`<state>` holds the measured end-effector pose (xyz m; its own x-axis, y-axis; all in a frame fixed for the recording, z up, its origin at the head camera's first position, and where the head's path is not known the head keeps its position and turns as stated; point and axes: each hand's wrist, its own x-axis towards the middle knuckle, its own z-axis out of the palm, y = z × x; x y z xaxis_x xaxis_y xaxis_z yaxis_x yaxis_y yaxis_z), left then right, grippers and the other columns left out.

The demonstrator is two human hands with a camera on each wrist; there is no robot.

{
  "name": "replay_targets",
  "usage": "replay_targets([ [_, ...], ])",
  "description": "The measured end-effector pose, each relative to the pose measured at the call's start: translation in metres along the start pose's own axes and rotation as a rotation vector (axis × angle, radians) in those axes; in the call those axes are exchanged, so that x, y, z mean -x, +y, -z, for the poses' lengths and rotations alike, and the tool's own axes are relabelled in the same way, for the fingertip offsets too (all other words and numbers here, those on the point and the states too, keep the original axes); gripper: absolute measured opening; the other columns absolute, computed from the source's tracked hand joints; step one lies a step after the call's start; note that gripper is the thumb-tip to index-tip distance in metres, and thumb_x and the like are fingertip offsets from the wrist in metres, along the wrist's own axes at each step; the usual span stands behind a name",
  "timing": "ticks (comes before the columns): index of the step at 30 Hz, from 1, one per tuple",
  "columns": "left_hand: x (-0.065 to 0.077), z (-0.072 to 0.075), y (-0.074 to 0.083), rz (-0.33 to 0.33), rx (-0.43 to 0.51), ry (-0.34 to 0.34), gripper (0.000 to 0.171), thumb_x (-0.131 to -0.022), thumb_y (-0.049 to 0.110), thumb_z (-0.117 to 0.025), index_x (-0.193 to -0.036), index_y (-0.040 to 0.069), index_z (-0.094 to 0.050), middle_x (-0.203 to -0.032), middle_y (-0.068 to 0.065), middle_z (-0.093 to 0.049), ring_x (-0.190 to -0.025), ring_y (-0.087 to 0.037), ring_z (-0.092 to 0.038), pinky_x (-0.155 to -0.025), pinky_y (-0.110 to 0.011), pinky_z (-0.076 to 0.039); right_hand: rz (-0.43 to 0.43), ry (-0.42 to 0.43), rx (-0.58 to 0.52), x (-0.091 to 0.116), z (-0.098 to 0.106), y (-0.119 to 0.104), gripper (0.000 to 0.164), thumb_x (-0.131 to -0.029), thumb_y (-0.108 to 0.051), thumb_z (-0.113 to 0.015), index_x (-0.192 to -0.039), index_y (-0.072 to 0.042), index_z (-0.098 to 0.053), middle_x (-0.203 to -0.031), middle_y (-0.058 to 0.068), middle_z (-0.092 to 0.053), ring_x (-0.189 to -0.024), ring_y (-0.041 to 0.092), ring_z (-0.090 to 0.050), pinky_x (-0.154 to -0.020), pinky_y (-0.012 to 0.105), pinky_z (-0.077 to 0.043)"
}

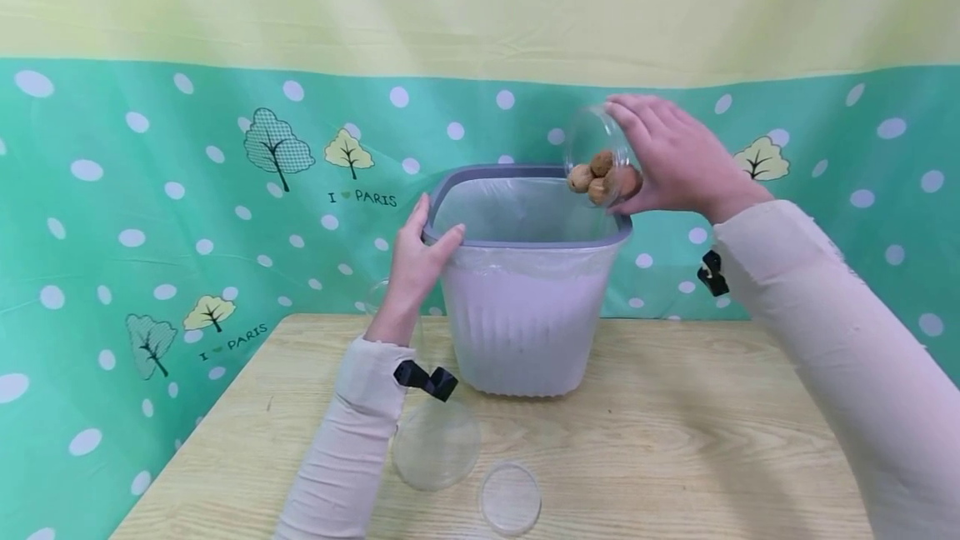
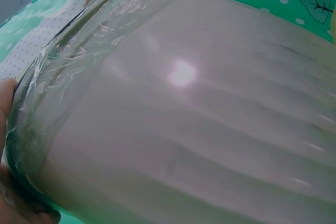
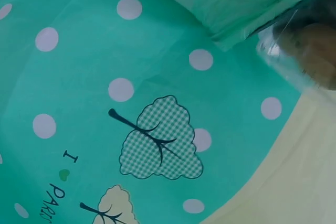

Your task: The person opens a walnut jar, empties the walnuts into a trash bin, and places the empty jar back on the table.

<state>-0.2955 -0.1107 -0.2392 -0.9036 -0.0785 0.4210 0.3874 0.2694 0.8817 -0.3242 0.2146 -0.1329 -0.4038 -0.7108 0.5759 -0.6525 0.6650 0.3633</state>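
A pale trash bin [image 1: 525, 315] with a grey rim and a clear plastic liner stands upright on the table. My left hand [image 1: 415, 265] grips its rim at the left, thumb over the front edge. In the left wrist view the bin's ribbed wall [image 2: 184, 124] fills most of the picture. Above the right part of the bin's mouth, my right hand [image 1: 678, 158] holds a clear jar [image 1: 587, 127] tipped on its side, opening toward the left. Several walnuts [image 1: 602, 163] lie inside the jar, at its lower side. The right wrist view catches walnuts [image 3: 319, 51] at its right edge, blurred.
Two clear round discs like lids, a larger one [image 1: 437, 446] and a smaller one [image 1: 511, 498], lie on the wooden table [image 1: 675, 423] in front of the bin. Behind my left wrist another clear container [image 1: 378, 293] partly shows. A dotted green cloth [image 1: 202, 273] hangs behind the table.
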Motion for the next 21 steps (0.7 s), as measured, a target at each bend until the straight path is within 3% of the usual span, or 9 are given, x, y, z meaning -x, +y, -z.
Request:
replay_targets([
  [21, -0.0002, 0.0021, 0.0001, -0.015, 0.015, -0.003, 0.081, -0.084, 0.030, -0.064, -0.149, 0.006, -0.022, -0.157, -0.006, -0.018, -0.143, -0.011, -0.011, -0.114, -0.025, -0.015, 0.028, 0.053, 0.037, 0.0031, -0.0006, 0.0026, 0.119, -0.050, -0.038, -0.091, -0.141, 0.004, -0.027, -0.141, 0.024, -0.036, -0.128, 0.040, -0.033, -0.114, 0.044, -0.021],
])
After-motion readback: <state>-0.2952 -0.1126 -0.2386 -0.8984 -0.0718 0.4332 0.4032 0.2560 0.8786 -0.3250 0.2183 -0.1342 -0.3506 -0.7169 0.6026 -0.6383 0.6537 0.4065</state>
